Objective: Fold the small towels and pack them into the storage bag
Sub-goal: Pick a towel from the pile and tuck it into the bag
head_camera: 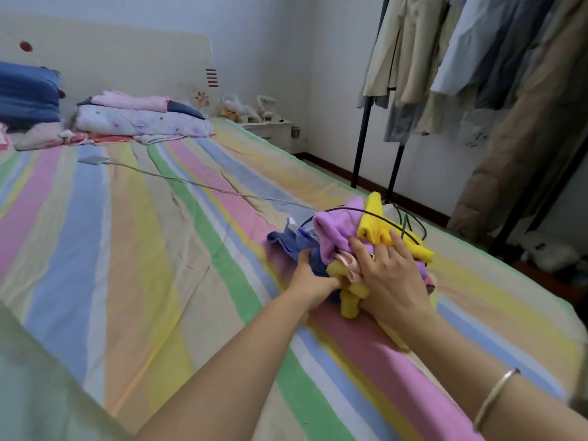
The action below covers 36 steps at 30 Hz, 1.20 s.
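The loose heap of small purple, yellow and blue fleecy towels point(337, 230) lies near the right edge of the pastel-striped bed sheet point(159, 249), caught under a thin black wire ring point(366, 213). We judge them light, soft and floppy, best gathered from below or taken singly by the corners. Our left hand point(313, 281) grips the heap's blue side, thumb on top, while our right hand point(391, 275) lies spread flat over the purple and yellow cloth.
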### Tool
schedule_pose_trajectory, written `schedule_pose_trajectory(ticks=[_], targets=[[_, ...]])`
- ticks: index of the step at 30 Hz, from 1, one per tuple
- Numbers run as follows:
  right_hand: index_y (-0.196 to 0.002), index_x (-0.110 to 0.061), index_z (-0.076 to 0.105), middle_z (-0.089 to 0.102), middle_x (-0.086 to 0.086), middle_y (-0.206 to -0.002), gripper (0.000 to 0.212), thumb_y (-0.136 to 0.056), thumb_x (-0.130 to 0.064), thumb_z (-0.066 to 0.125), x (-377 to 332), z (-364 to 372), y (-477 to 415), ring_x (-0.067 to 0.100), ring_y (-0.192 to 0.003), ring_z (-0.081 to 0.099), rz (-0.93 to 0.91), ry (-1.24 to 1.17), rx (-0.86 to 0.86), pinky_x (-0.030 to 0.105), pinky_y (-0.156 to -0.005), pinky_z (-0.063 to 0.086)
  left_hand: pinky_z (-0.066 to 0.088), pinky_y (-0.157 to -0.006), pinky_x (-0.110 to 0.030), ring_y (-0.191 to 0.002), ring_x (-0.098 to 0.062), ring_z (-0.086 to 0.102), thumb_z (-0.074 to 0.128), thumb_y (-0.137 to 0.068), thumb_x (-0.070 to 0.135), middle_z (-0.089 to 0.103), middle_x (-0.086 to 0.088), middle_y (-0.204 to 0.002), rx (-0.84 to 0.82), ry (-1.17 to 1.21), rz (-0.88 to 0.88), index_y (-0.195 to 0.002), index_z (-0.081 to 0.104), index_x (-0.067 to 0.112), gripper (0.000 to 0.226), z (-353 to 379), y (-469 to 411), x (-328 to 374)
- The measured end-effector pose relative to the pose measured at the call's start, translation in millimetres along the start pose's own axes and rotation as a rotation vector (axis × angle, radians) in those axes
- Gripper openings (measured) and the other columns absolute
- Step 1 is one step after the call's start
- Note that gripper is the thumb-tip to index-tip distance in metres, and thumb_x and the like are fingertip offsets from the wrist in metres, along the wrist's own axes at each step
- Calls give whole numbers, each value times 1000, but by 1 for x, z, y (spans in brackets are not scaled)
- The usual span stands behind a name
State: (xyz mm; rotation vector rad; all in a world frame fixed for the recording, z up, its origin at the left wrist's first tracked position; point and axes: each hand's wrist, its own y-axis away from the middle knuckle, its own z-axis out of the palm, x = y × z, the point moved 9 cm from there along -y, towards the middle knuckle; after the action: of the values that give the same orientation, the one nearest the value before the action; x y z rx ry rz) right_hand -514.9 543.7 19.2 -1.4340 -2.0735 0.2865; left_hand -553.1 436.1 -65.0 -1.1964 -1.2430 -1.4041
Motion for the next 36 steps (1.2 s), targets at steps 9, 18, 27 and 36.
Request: schedule_pose_trajectory(ticks=[9,18,27,36], targets=[[-116,-15,59,61,5,-76,74,-50,-46,72,-49,-55,-7,29,-77,60,29,-196,79,42,-108,29,60,-77,-43,-97,-29,68,81,-57,17,62,-8,-116,101,97,-25,-122,41,21,76,-62,55,19],[-127,-26,47,57,3,-90,88,-55,-75,54,-162,-113,-15,29,-86,53,53,-352,-43,41,-76,44,54,-71,-26,-83,-4,61,78,-60,16,60,8,-99,308,-103,47,-128,41,16,78,-197,138,44],[-130,-23,49,59,-3,-122,48,-92,-48,33,-132,-118,15,19,-117,45,233,-726,84,32,-91,39,35,-108,-38,-132,-26,40,45,-76,9,43,-9,-143,706,-690,537,-137,44,13,61,-194,204,103],[-125,-24,51,61,1,-112,48,-93,-55,31,-56,-53,78,24,-108,54,401,-282,-212,36,-84,43,14,-118,-45,-142,-20,28,18,-84,57,39,5,-151,259,-1365,575,-130,52,31,63,-92,172,77]])
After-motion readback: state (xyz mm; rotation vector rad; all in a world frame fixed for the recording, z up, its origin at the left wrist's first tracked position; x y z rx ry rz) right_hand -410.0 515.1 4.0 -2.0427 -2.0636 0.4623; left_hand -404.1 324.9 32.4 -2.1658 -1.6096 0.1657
